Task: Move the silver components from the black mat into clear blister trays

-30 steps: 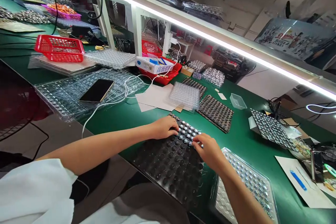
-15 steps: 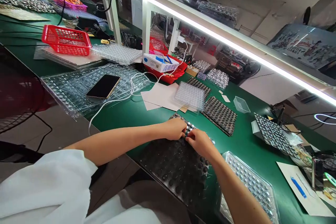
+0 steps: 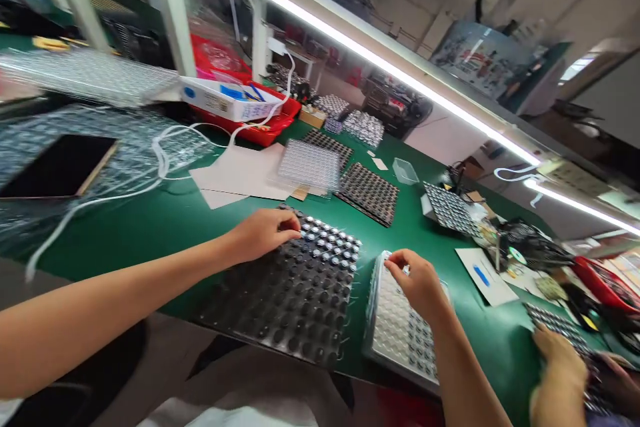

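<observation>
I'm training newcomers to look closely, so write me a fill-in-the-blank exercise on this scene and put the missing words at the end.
The large tray at the wearer's left hand is coloured ____.
In the picture, the clear-edged tray at the wearer's right hand lies to the ____ of the large tray.
The phone reaches the picture's ____ edge.
The pen-like thing on the pale sheet is coloured ____.

Missing words: black; right; left; blue.
</observation>
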`<act>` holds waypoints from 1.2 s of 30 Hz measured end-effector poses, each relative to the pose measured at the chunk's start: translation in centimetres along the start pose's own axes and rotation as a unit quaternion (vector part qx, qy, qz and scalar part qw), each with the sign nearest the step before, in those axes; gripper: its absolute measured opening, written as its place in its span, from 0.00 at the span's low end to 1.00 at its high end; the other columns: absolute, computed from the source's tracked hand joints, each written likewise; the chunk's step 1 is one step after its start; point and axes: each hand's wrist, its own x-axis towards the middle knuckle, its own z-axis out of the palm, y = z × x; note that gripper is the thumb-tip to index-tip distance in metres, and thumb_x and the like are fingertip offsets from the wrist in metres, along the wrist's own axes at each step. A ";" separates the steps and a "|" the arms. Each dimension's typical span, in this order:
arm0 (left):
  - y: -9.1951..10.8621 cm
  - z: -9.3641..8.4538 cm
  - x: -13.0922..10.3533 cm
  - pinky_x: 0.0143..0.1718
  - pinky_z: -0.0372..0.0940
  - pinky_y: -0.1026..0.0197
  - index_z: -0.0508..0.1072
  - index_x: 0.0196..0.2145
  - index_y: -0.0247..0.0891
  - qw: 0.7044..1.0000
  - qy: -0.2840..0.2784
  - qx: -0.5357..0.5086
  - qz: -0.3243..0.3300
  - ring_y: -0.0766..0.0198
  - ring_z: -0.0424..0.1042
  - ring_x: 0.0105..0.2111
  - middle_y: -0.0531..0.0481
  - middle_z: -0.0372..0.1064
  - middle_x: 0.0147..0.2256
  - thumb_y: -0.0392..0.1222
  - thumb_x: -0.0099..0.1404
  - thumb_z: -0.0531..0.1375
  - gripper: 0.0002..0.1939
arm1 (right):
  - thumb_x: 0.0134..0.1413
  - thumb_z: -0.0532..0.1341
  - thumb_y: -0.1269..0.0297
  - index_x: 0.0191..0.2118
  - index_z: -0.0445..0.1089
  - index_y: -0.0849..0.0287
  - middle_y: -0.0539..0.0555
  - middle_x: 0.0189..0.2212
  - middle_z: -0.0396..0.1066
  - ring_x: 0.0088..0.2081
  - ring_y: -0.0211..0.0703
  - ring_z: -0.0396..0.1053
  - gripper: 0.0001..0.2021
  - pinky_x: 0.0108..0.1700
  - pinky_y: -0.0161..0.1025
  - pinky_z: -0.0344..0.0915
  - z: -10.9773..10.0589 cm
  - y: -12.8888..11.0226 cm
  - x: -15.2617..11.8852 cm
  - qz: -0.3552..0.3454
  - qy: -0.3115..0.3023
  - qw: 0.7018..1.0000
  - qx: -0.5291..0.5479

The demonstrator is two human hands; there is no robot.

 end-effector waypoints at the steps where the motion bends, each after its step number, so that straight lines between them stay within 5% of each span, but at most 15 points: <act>1: 0.5 0.0 0.0 0.34 0.57 0.67 0.73 0.31 0.41 1.000 -0.006 -0.009 -0.008 0.65 0.68 0.31 0.55 0.73 0.30 0.49 0.60 0.56 0.11 | 0.55 0.55 0.56 0.32 0.69 0.57 0.52 0.29 0.72 0.31 0.41 0.67 0.11 0.36 0.37 0.59 -1.0 1.9 -1.1 0.034 -0.006 0.999 0.007; 7: 5.8 3.6 1.8 0.31 0.57 0.67 0.74 0.32 0.40 0.994 -0.098 -0.039 0.025 0.66 0.67 0.29 0.54 0.73 0.28 0.48 0.58 0.56 0.11 | 0.56 0.52 0.58 0.32 0.67 0.58 0.52 0.29 0.70 0.33 0.41 0.65 0.11 0.37 0.38 0.60 -1.6 8.8 -5.8 0.085 -0.067 0.994 0.001; 13: 11.3 11.3 5.0 0.28 0.57 0.66 0.75 0.33 0.38 0.977 -0.200 -0.043 0.067 0.65 0.68 0.29 0.52 0.73 0.29 0.43 0.58 0.58 0.09 | 0.55 0.52 0.63 0.31 0.69 0.59 0.54 0.34 0.69 0.39 0.43 0.64 0.10 0.42 0.39 0.57 0.4 8.9 -5.5 0.080 -0.090 0.991 -0.050; 20: 13.9 17.8 6.9 0.28 0.58 0.66 0.76 0.34 0.40 0.967 -0.252 0.012 0.049 0.64 0.70 0.31 0.51 0.74 0.31 0.42 0.58 0.59 0.08 | 0.52 0.58 0.62 0.28 0.71 0.58 0.54 0.33 0.69 0.39 0.44 0.64 0.07 0.39 0.38 0.56 1.4 9.9 -4.8 0.114 -0.060 0.987 -0.093; 28: 16.5 19.9 7.4 0.47 0.60 0.52 0.77 0.32 0.38 0.949 -0.265 0.164 0.055 0.49 0.66 0.47 0.42 0.75 0.38 0.41 0.57 0.59 0.08 | 0.55 0.56 0.58 0.35 0.70 0.56 0.54 0.37 0.70 0.42 0.47 0.64 0.10 0.43 0.42 0.57 0.4 11.0 -6.7 0.114 0.019 0.990 -0.080; 33: 16.5 21.1 7.2 0.48 0.60 0.49 0.75 0.36 0.36 0.950 -0.233 0.194 0.071 0.46 0.65 0.49 0.38 0.71 0.42 0.43 0.54 0.60 0.12 | 0.54 0.55 0.56 0.36 0.70 0.56 0.55 0.38 0.71 0.42 0.50 0.65 0.12 0.44 0.44 0.59 0.5 11.1 -6.8 0.093 0.045 0.992 -0.076; 36: 15.6 20.1 6.8 0.44 0.63 0.53 0.72 0.41 0.36 0.957 -0.228 0.155 0.090 0.48 0.66 0.48 0.38 0.70 0.44 0.48 0.54 0.62 0.18 | 0.53 0.55 0.54 0.36 0.70 0.56 0.55 0.37 0.71 0.41 0.50 0.66 0.13 0.43 0.45 0.60 0.7 10.6 -5.7 0.065 0.062 0.993 -0.072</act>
